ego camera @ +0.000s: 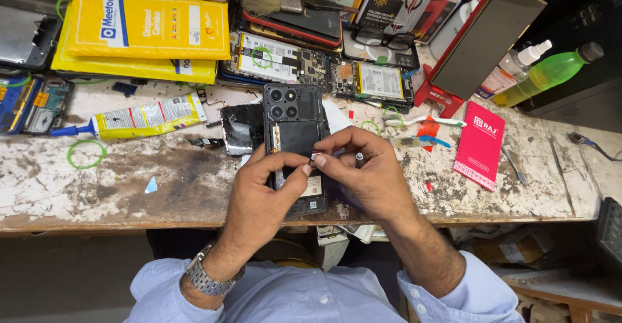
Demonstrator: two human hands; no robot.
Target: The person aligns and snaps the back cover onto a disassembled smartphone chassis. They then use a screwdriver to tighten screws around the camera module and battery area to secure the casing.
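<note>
Both hands cover the lower half of the opened phone (295, 125).

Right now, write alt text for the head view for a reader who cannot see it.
Two bare hands, left hand and right hand, pinch a tiny white part together over an opened black phone lying on a worn workbench. A glue tube, yellow boxes, a red booklet and a green bottle lie around.

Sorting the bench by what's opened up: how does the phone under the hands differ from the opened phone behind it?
The black phone under the left hand and right hand shows a dark inner cover and camera lenses; the opened phone behind shows a pale battery. The first stands lengthwise away from the person, the second crosswise. Both lack back covers.
</note>
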